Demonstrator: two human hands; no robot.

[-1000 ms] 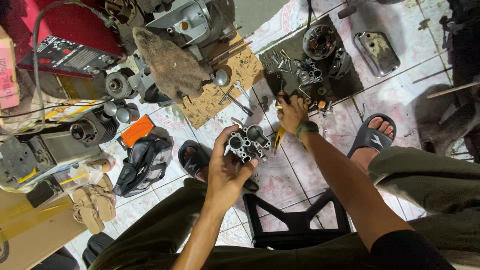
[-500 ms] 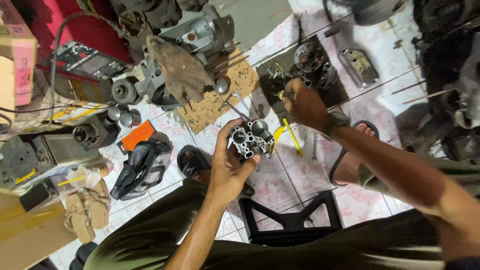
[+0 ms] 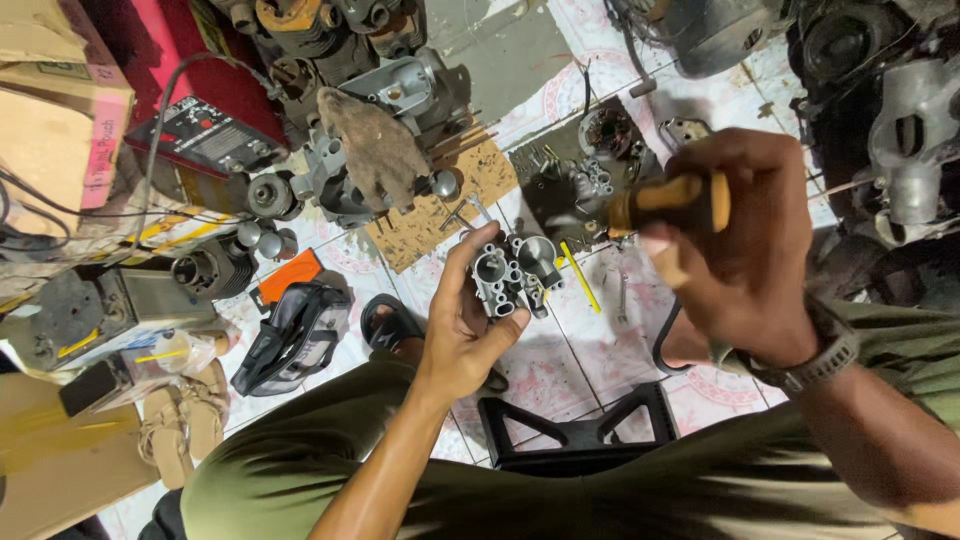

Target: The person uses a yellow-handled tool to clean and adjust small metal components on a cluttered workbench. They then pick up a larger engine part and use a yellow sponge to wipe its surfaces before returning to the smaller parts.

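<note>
Far left: a brown cardboard box [image 3: 55, 110] with a pink label strip on its side, writing not legible. Right of it, a red machine case [image 3: 205, 120] with a dark control panel. Below these, an orange flat pack [image 3: 285, 280] lies on the tiled floor just above a black pouch [image 3: 295, 335].

Centre: left hand [image 3: 465, 335] holds a grey cast-metal carburetor body [image 3: 515, 270] up over the floor, between the knees; round bores and a cup-shaped opening face the camera. Fingers wrap its left side and underside, thumb along the left edge, grip closed on the part.

Right: right hand [image 3: 745, 245] is fisted tight around a screwdriver [image 3: 670, 205] with an orange and black handle, raised near the camera, apart from the carburetor body. Shaft hidden, blurred.
</note>
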